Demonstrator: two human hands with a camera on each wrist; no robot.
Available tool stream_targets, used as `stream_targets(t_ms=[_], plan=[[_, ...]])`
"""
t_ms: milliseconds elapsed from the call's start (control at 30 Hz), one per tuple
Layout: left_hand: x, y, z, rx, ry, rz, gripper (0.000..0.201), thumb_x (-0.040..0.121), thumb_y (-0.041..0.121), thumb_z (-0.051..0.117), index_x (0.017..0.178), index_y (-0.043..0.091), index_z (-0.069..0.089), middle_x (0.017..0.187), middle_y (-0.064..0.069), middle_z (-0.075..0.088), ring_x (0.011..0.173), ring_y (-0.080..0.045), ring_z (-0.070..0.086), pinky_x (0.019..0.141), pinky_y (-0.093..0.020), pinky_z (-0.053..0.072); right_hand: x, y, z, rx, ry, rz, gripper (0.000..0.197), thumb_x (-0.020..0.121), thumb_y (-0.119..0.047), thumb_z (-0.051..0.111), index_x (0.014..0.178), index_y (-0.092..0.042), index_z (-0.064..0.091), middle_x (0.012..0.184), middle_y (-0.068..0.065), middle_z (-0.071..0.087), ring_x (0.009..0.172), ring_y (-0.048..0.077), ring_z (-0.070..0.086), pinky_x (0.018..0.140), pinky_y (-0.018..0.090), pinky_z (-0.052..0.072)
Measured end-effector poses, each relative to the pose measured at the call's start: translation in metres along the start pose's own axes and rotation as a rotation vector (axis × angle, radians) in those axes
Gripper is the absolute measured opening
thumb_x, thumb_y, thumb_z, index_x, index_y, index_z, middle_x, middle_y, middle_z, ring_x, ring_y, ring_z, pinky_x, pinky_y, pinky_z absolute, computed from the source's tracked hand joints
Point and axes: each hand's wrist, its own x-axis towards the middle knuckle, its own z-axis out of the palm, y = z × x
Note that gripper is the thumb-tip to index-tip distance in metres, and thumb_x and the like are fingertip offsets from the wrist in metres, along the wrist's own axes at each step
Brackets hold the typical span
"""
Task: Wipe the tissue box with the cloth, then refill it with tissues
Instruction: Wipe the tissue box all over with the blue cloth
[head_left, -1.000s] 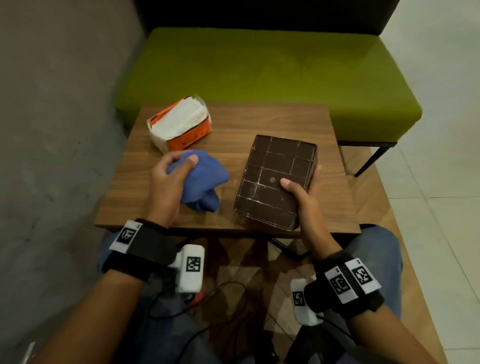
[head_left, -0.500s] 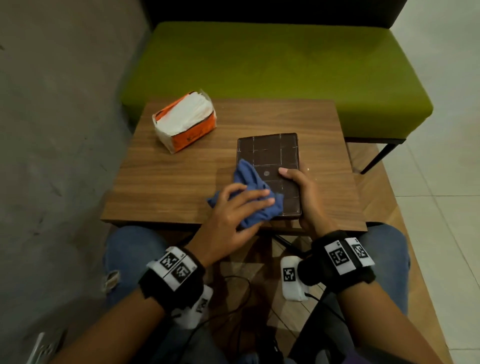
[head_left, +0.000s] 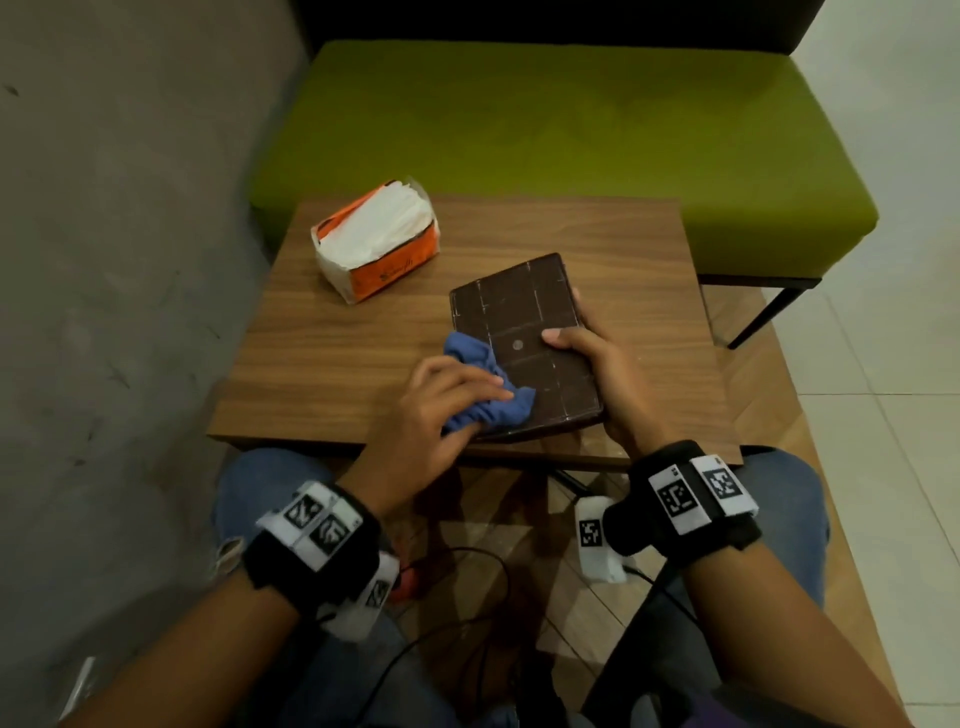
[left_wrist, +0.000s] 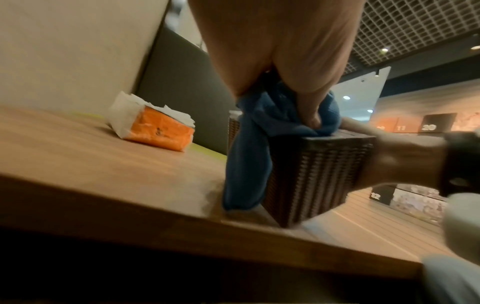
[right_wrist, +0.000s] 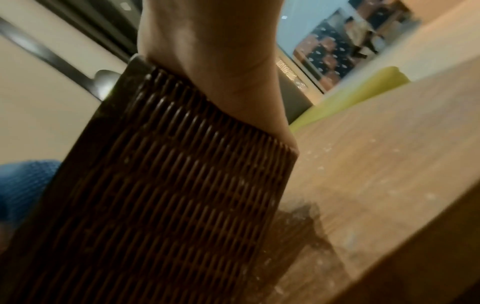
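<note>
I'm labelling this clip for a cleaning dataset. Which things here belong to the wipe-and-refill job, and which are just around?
Part of the job:
- brown tissue box, steadied by the right hand
- blue cloth, pressed on the box by the left hand
- orange tissue pack

Just around:
- wooden table
- green bench

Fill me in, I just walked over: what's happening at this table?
A seated person is cleaning a brown box on the table. The left hand rubs a blue cloth over its near top corner, while the right hand grips its right side. The tissue pack lies behind, untouched.
</note>
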Motion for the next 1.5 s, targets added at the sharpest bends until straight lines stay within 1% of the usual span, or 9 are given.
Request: stream_targets(t_ms=[67, 200, 467, 633, 833, 967, 1167, 1333, 1500], plan=[[0.011, -0.007, -0.006, 0.029, -0.013, -0.055, 0.036, 0.079, 0.009, 0.06, 0.112, 0.021, 0.064, 0.115, 0.004, 0.06, 0.112, -0.013, 0.041, 0.099, -0.012, 0.025, 0.001, -0.003, 0.004, -0.029, -0.021, -0.018, 0.082, 0.069, -0.025, 0.074, 0.142, -0.039, 0.041, 0.122, 0.003, 0.066, 0.094, 0.023, 0.072, 0.073, 0.035, 0.058], [0.042, -0.009, -0.004, 0.087, 0.142, -0.226, 0.035, 0.076, -0.002, 0.065, 0.107, 0.015, 0.066, 0.111, -0.002, 0.063, 0.111, -0.021, 0.045, 0.094, -0.029, 0.036, 0.004, -0.01, 0.006, -0.04, -0.028, -0.022, 0.076, 0.076, -0.018, 0.071, 0.142, -0.04, 0.041, 0.119, 0.002, 0.067, 0.091, 0.023, 0.072, 0.068, 0.031, 0.056], [0.0, 0.002, -0.004, 0.099, -0.023, -0.097, 0.033, 0.077, 0.0, 0.062, 0.107, 0.012, 0.065, 0.109, 0.0, 0.062, 0.107, -0.01, 0.038, 0.091, -0.013, 0.028, 0.006, -0.017, 0.008, -0.134, -0.066, 0.025, 0.081, 0.066, -0.024, 0.074, 0.14, -0.04, 0.044, 0.115, 0.007, 0.067, 0.09, 0.026, 0.072, 0.07, 0.033, 0.057], [0.05, -0.038, -0.017, 0.125, 0.231, -0.365, 0.025, 0.081, 0.003, 0.063, 0.105, 0.006, 0.066, 0.11, -0.011, 0.063, 0.108, -0.028, 0.047, 0.092, -0.025, 0.033, 0.002, -0.018, 0.012, -0.205, -0.15, 0.071, 0.07, 0.075, -0.022, 0.07, 0.139, -0.038, 0.046, 0.114, 0.008, 0.069, 0.092, 0.025, 0.072, 0.074, 0.031, 0.055], [0.051, -0.016, 0.006, 0.073, 0.276, -0.383, 0.026, 0.08, 0.006, 0.066, 0.106, 0.009, 0.066, 0.111, -0.007, 0.063, 0.11, -0.027, 0.047, 0.094, -0.037, 0.039, -0.004, -0.009, 0.001, -0.093, -0.114, 0.058, 0.04, 0.085, -0.018, 0.06, 0.124, -0.025, 0.06, 0.102, 0.008, 0.072, 0.085, 0.025, 0.07, 0.07, 0.032, 0.056], [0.019, 0.0, 0.005, 0.142, 0.069, -0.186, 0.032, 0.08, 0.006, 0.066, 0.11, 0.016, 0.065, 0.109, 0.001, 0.062, 0.108, -0.018, 0.045, 0.087, -0.015, 0.026, 0.001, -0.01, 0.001, -0.115, -0.081, 0.052, 0.057, 0.079, -0.021, 0.065, 0.133, -0.027, 0.053, 0.113, 0.01, 0.069, 0.086, 0.024, 0.07, 0.066, 0.03, 0.056], [0.058, -0.019, -0.003, 0.226, 0.153, -0.345, 0.03, 0.084, 0.005, 0.06, 0.113, 0.013, 0.064, 0.114, -0.005, 0.06, 0.113, -0.023, 0.04, 0.089, -0.018, 0.024, 0.007, -0.016, 0.008, -0.151, -0.076, 0.094, 0.08, 0.069, -0.026, 0.071, 0.142, -0.037, 0.04, 0.115, 0.01, 0.068, 0.088, 0.025, 0.072, 0.067, 0.03, 0.056], [0.02, 0.001, 0.002, 0.184, 0.054, -0.205, 0.026, 0.078, 0.003, 0.064, 0.1, 0.016, 0.061, 0.103, 0.003, 0.055, 0.104, -0.013, 0.039, 0.087, -0.017, 0.029, 0.003, -0.02, 0.006, -0.273, -0.086, 0.064, 0.082, 0.062, -0.033, 0.075, 0.137, -0.045, 0.045, 0.12, 0.005, 0.064, 0.096, 0.025, 0.07, 0.083, 0.037, 0.056], [0.04, -0.024, 0.003, 0.099, 0.105, -0.358, 0.018, 0.081, 0.002, 0.058, 0.093, 0.015, 0.058, 0.1, 0.0, 0.052, 0.098, -0.017, 0.042, 0.077, -0.023, 0.032, 0.004, -0.038, 0.014, -0.443, -0.064, -0.033, 0.076, 0.072, -0.023, 0.075, 0.138, -0.043, 0.044, 0.121, -0.006, 0.057, 0.095, 0.016, 0.067, 0.085, 0.033, 0.055]])
